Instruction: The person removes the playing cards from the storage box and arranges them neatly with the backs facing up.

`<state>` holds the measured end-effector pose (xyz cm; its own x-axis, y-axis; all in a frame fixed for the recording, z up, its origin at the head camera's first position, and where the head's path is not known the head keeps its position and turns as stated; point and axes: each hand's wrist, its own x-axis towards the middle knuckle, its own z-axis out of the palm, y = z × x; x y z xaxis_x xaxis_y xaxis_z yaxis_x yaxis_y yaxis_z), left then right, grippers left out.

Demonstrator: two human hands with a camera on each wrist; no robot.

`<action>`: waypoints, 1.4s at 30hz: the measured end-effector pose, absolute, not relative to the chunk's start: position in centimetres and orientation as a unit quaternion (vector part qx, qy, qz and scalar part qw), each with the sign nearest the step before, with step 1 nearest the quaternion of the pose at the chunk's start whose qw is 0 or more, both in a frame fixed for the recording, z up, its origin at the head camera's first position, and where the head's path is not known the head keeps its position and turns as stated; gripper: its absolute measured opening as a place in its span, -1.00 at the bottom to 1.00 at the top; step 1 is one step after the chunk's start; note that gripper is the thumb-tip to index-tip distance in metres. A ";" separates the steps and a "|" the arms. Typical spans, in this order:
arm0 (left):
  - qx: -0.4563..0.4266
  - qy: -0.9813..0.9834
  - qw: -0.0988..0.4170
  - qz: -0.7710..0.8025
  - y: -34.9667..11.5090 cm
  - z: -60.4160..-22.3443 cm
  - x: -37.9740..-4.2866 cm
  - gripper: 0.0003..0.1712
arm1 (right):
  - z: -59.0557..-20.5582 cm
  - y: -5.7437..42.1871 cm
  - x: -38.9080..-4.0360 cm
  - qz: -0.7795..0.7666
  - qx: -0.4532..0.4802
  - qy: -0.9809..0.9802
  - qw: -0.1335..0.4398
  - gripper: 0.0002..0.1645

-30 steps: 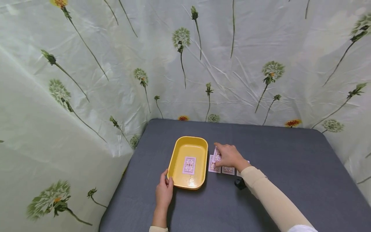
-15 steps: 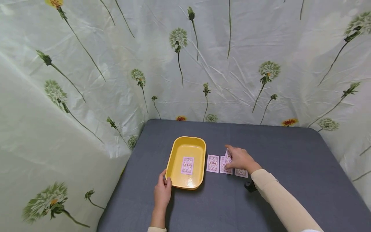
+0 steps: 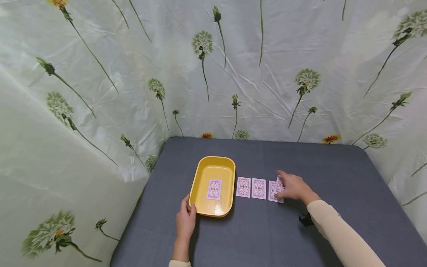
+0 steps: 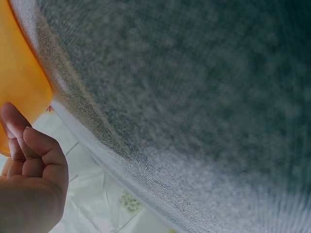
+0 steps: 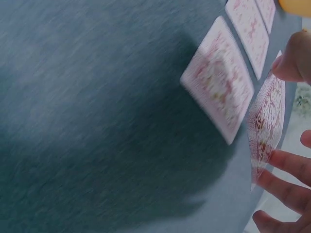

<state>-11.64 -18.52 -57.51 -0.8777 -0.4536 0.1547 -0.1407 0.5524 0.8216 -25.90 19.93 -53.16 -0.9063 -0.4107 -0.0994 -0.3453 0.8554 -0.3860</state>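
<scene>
A yellow tray (image 3: 217,171) with one patterned playing card (image 3: 214,189) lying back-up in it stands on the dark table. My left hand (image 3: 185,220) grips the tray's rim at its near left corner. To the tray's right, three playing cards lie back-up in a row: a near card (image 3: 243,187), a middle card (image 3: 258,188) and a far-right card (image 3: 271,192). My right hand (image 3: 295,188) holds another playing card (image 5: 268,119) between thumb and fingertips. That card is tilted, raised a little over the far-right card and partly covering it in the head view.
The grey cloth-covered table (image 3: 247,237) ends at a flower-printed curtain (image 3: 267,85) behind and on the left. A black wrist device (image 3: 305,219) sits under my right forearm. Table surface extends right of the row.
My right hand has moved rightward along the row with the card, from above the first card, past the second, to the third. The left hand stays on the tray; the head view has shifted slightly.
</scene>
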 end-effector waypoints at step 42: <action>0.183 -0.868 0.176 -0.427 -18.3 -57.4 -11.5 -0.56 | -56.2 24.8 -24.3 -0.122 -0.232 0.963 0.062 0.02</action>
<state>-11.51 -18.34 -57.41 -0.8710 -0.4683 0.1488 -0.1677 0.5679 0.8059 -24.26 24.75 -56.17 -0.8843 -0.4628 -0.0624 -0.4325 0.8620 -0.2646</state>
